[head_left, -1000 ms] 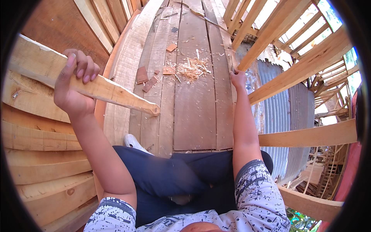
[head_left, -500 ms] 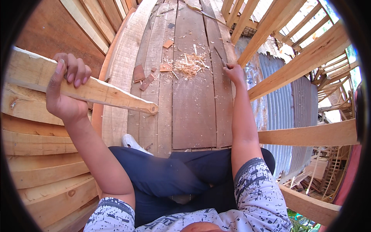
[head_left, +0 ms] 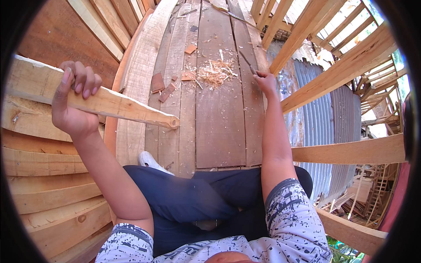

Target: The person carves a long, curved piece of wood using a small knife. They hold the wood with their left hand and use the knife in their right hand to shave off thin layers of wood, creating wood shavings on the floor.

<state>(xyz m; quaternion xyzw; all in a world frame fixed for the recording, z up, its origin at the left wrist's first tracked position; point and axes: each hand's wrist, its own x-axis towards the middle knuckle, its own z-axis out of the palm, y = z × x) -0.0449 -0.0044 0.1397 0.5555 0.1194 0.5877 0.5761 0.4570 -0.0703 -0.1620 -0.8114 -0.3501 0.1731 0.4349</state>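
My left hand [head_left: 78, 98] is closed round a pale wooden beam [head_left: 127, 109] at the left, fingers over its top edge and thumb along the near face. The beam narrows toward a blunt, rounded end that hangs over the floorboards. My right hand [head_left: 265, 83], its arm stretched forward, grips a slim dark knife [head_left: 246, 60], whose narrow blade points away and slightly left. The fist covers its handle. Blade and beam are well apart. A heap of wood shavings [head_left: 215, 73] lies on the plank floor [head_left: 219, 127], left of the knife.
Reddish-brown scraps [head_left: 158, 83] lie beside the shavings. A stacked plank wall [head_left: 52, 175] rises on the left. Slanted timber rails [head_left: 337, 68] stand on the right, with corrugated metal sheets [head_left: 315, 105] beyond and below. A white shoe [head_left: 151, 162] shows near my folded legs [head_left: 188, 193].
My right hand and the knife have shifted very slightly to the left, with the blade tip moving a little farther away. My left hand and the beam are nearly still.
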